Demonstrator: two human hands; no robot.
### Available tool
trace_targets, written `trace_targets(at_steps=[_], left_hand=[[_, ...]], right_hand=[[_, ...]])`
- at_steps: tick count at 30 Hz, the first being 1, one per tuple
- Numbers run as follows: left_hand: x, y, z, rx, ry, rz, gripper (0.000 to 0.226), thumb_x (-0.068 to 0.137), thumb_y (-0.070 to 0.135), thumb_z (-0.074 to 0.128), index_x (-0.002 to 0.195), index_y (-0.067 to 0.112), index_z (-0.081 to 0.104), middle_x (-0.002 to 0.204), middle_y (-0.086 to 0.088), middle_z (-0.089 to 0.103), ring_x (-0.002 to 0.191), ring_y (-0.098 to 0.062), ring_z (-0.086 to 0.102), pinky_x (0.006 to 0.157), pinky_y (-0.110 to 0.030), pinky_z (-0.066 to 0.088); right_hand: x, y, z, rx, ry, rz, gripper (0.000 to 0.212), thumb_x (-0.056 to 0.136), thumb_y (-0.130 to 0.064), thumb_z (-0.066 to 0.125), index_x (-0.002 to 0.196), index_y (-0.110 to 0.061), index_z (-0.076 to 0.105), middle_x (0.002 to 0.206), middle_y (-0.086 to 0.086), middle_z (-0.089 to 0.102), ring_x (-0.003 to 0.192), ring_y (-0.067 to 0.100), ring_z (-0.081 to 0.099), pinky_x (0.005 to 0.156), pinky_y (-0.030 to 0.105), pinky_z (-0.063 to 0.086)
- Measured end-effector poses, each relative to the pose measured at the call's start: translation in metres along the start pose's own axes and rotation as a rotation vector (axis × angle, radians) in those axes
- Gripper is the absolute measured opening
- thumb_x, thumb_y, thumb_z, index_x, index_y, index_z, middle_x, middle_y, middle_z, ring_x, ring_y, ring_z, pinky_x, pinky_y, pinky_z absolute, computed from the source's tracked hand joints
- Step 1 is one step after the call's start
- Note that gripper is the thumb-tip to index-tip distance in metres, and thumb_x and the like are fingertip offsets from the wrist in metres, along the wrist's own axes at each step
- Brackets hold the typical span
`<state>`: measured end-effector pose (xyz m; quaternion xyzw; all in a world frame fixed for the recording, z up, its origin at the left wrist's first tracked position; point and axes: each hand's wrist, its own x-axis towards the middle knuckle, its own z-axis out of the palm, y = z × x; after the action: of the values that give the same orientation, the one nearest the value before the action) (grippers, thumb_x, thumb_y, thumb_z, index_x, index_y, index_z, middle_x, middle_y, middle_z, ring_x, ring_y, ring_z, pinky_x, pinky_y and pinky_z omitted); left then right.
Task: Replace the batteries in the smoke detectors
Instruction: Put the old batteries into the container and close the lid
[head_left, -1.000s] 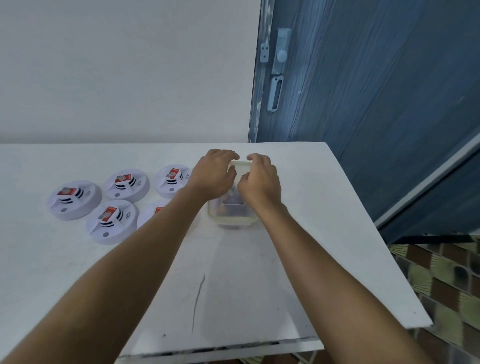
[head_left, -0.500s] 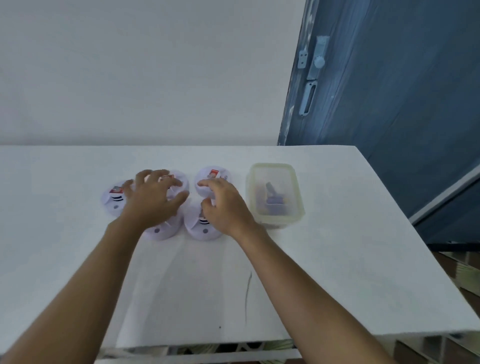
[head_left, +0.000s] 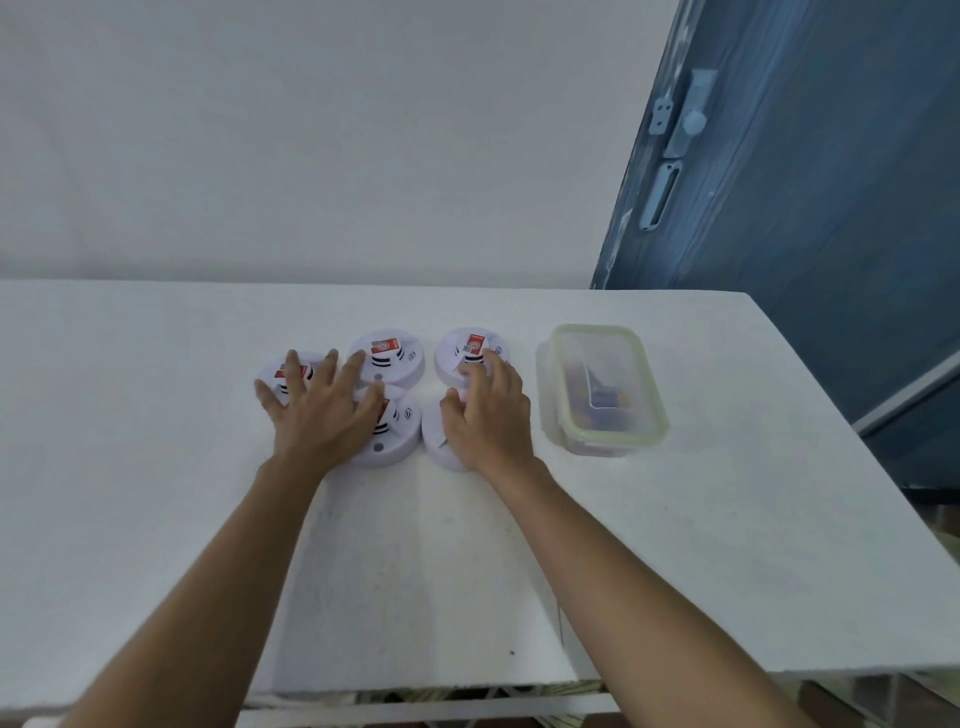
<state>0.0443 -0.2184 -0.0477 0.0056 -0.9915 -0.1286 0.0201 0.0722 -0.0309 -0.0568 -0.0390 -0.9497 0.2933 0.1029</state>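
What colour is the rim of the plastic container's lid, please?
Pale yellow-green; the container rim shows best in the head view.

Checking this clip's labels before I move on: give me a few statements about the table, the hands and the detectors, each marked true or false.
1. Five smoke detectors lie on the white table. True.
2. The clear plastic container sits to the left of the detectors. False: it sits to their right, towards the table's right edge.
3. The left hand lies with its fingers spread over the left-hand detectors. True.
4. The right hand touches the container. False: it rests on the two right-hand detectors, with bare table between it and the container.
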Motion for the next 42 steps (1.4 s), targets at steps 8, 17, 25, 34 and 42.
trace_targets(at_steps=[8, 17, 25, 34, 42], left_hand=[[-0.011, 0.003, 0.008, -0.001, 0.043, 0.151, 0.065, 0.089, 0.049, 0.010, 0.152, 0.036, 0.018, 0.160, 0.009, 0.020, 0.149, -0.024, 0.004, 0.112, -0.060, -0.009], [-0.013, 0.003, 0.005, -0.007, 0.090, 0.184, 0.060, 0.088, 0.050, 0.012, 0.138, 0.033, 0.043, 0.149, 0.007, 0.038, 0.141, -0.020, 0.026, 0.111, -0.061, 0.002], [-0.007, -0.002, 0.002, -0.142, 0.103, -0.018, 0.073, 0.089, 0.066, 0.024, 0.148, 0.022, 0.029, 0.157, -0.007, 0.027, 0.146, -0.037, 0.010, 0.113, -0.060, 0.006], [-0.015, 0.009, 0.002, 0.001, 0.063, 0.087, 0.056, 0.092, 0.054, 0.035, 0.141, 0.029, 0.027, 0.149, -0.010, 0.036, 0.142, -0.043, 0.017, 0.110, -0.064, 0.016], [-0.009, 0.017, 0.001, -0.004, 0.057, 0.031, 0.056, 0.094, 0.051, 0.041, 0.141, 0.020, 0.039, 0.147, -0.004, 0.041, 0.143, -0.041, 0.016, 0.112, -0.063, 0.012]], right_hand=[[-0.006, 0.001, -0.007, 0.034, -0.036, -0.015, 0.060, 0.085, -0.034, 0.042, 0.142, -0.015, 0.046, 0.161, 0.013, 0.026, 0.149, 0.034, 0.019, 0.113, 0.049, 0.032], [-0.003, -0.002, -0.010, -0.078, -0.023, -0.037, 0.034, 0.096, -0.027, 0.053, 0.123, -0.010, 0.063, 0.147, 0.011, 0.045, 0.133, 0.030, 0.041, 0.104, 0.040, 0.033], [-0.002, -0.007, -0.044, -0.084, 0.129, -0.070, 0.051, 0.085, -0.036, 0.042, 0.128, -0.014, 0.059, 0.143, 0.007, 0.052, 0.134, 0.030, 0.043, 0.110, 0.047, 0.025], [0.019, 0.035, -0.091, -0.329, -0.137, 0.323, 0.059, 0.097, -0.044, 0.035, 0.153, -0.030, 0.025, 0.167, -0.004, 0.014, 0.152, 0.043, -0.003, 0.108, 0.079, -0.003], [0.018, 0.028, -0.091, -0.387, -0.120, 0.223, 0.057, 0.094, -0.039, 0.040, 0.151, -0.033, 0.033, 0.165, -0.009, 0.022, 0.151, 0.036, 0.008, 0.110, 0.066, 0.015]])
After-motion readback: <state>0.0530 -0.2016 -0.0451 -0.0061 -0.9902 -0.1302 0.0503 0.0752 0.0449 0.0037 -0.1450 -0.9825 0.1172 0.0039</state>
